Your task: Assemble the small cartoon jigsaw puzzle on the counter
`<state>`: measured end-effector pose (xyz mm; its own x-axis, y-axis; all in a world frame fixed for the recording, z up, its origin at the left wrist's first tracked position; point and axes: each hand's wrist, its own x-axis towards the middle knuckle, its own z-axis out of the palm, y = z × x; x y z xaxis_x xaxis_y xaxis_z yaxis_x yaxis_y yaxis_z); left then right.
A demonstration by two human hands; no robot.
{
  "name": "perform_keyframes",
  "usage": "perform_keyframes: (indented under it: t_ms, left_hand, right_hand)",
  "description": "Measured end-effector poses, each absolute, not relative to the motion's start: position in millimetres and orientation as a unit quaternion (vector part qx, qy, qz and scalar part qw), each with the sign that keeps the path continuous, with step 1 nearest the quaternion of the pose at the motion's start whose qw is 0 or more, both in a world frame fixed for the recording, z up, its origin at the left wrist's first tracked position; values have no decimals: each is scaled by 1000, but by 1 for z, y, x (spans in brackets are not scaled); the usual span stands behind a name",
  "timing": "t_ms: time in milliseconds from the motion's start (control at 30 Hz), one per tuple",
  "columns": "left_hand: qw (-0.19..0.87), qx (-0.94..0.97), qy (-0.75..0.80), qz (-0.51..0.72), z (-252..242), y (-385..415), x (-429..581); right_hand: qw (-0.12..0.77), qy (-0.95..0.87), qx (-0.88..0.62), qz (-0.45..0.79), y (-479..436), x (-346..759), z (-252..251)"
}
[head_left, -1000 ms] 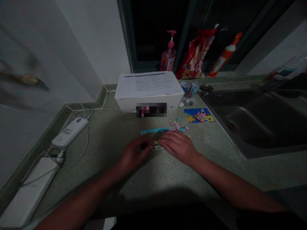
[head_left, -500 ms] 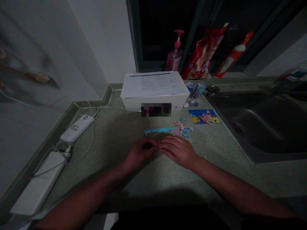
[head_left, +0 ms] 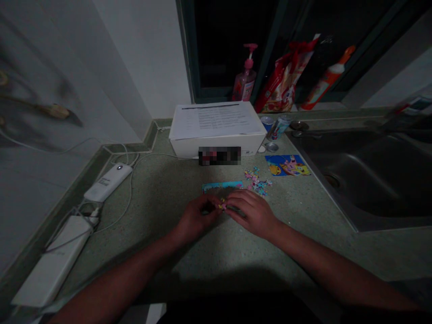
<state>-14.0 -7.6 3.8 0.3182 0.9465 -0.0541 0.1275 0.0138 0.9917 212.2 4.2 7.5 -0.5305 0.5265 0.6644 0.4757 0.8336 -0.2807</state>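
Note:
My left hand (head_left: 195, 218) and my right hand (head_left: 251, 211) meet over a small jigsaw frame (head_left: 222, 185) with a blue edge on the green counter (head_left: 216, 252). Both hands are curled, fingertips pinching small coloured puzzle pieces (head_left: 222, 206) between them. The hands hide most of the frame. A loose heap of puzzle pieces (head_left: 258, 179) lies just beyond my right hand. A cartoon picture card (head_left: 287, 164) lies further right.
A white box (head_left: 218, 130) with a printed sheet stands behind the puzzle. White chargers (head_left: 108, 182) and cables lie left. A steel sink (head_left: 367, 175) is on the right. Small cans (head_left: 278, 127), a pink pump bottle (head_left: 245, 81), a red bag (head_left: 285, 83) and an orange bottle stand behind.
Both hands have drawn slightly toward me and closed together on the pieces. The camera view shifted a little; nothing else moved.

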Motion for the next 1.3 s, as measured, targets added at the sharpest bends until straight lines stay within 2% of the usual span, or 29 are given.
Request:
perform_keyframes:
  t_ms: [933, 1300]
  left_hand:
    - [487, 646, 458, 370, 3, -9, -15]
    - [329, 666, 566, 358, -3, 14, -35]
  right_hand:
    - [354, -876, -313, 96, 6, 217, 3]
    - [331, -858, -384, 82, 23, 235, -13]
